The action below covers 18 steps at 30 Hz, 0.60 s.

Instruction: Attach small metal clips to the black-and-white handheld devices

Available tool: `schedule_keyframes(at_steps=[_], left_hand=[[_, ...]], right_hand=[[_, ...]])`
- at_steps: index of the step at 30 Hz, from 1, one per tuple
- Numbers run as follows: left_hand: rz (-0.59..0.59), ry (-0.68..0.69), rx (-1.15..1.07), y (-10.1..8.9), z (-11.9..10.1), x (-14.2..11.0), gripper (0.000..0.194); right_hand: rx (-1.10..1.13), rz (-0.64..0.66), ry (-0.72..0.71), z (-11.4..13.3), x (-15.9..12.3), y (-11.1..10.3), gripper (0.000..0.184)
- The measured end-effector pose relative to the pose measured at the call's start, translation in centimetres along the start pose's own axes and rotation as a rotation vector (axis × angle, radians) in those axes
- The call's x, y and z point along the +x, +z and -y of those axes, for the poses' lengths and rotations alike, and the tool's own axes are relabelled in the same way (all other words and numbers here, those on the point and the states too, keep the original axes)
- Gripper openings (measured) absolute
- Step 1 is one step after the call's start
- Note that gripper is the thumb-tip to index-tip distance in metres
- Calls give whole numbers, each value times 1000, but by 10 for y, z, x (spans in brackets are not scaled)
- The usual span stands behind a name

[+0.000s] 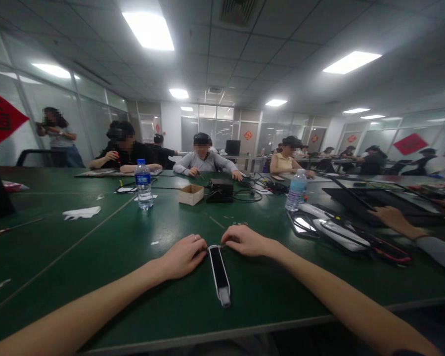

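A slim, long device with a white rim and a dark face (pixel 219 269) lies on the green table, its pale end toward me. My left hand (pixel 185 255) rests at its far left corner, fingers curled and drawn together. On the opposite side my right hand (pixel 246 241) is bent down, thumb and forefinger pinched close to the device's far end. Whatever sits between the fingertips of either hand is too small or hidden to make out. Several tiny ring-like parts (pixel 240 224) lie just beyond my right knuckles.
Ahead stand an open cardboard box (pixel 191 195), a black box (pixel 220 190) with cables, and two water bottles, left (pixel 144 185) and right (pixel 295 190). White corded tools (pixel 341 233) lie to the right, near a co-worker's hand (pixel 395 221). Other people sit across the table.
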<state>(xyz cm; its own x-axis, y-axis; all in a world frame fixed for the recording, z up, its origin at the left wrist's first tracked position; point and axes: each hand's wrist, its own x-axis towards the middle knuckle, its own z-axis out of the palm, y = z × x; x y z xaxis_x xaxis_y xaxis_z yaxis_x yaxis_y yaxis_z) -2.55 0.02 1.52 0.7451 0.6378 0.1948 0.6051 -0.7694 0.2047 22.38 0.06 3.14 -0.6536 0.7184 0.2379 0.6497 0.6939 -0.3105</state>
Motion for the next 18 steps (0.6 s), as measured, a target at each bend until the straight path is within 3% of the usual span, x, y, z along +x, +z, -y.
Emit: schedule_keyframes(at_steps=[18], left_hand=[[-13, 5, -10, 3, 4, 0, 15]], right_hand=[[114, 16, 23, 2, -2, -4, 19]])
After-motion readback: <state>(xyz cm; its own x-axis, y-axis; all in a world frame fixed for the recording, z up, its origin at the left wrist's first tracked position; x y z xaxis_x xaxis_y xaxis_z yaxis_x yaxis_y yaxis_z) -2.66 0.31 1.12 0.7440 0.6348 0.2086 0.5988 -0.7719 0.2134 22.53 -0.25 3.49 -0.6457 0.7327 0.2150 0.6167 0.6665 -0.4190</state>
